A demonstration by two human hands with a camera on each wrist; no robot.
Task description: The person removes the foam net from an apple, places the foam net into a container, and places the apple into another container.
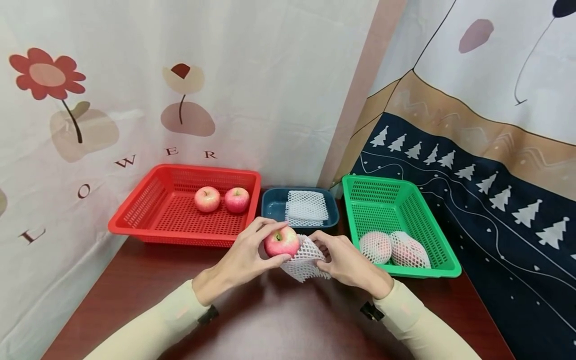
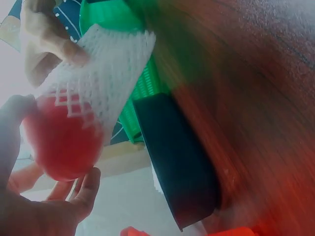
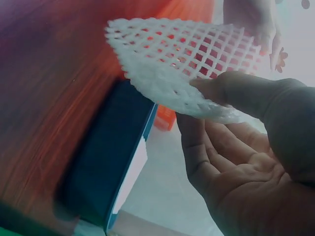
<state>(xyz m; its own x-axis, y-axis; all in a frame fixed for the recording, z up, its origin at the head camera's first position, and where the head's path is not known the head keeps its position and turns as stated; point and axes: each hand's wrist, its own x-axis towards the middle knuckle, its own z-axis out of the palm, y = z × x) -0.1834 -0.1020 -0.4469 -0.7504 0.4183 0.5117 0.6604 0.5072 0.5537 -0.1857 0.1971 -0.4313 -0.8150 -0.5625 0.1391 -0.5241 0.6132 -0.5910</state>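
1. Left sleeve [image 1: 153, 325]: long, pale cream, ending just before the bare left hand [image 1: 247, 255].
2. Right sleeve [image 1: 427, 327]: the same cream, equally long, meeting the bare right hand [image 1: 348, 260].
3. Small black fittings [image 1: 208, 315]: one at each sleeve's inner edge.

Probably a curtained-off work corner: flower-printed cloth [image 1: 270, 85] and tree-printed cloth [image 1: 472, 215] hang around a reddish-brown table [image 1: 270, 320].

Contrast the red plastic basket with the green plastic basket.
The red plastic basket holds two bare, reddish apples; the green plastic basket holds two pinkish fruits in white foam netting. The red one stands left of the blue plastic tray, the green one right. Both have perforated sides.
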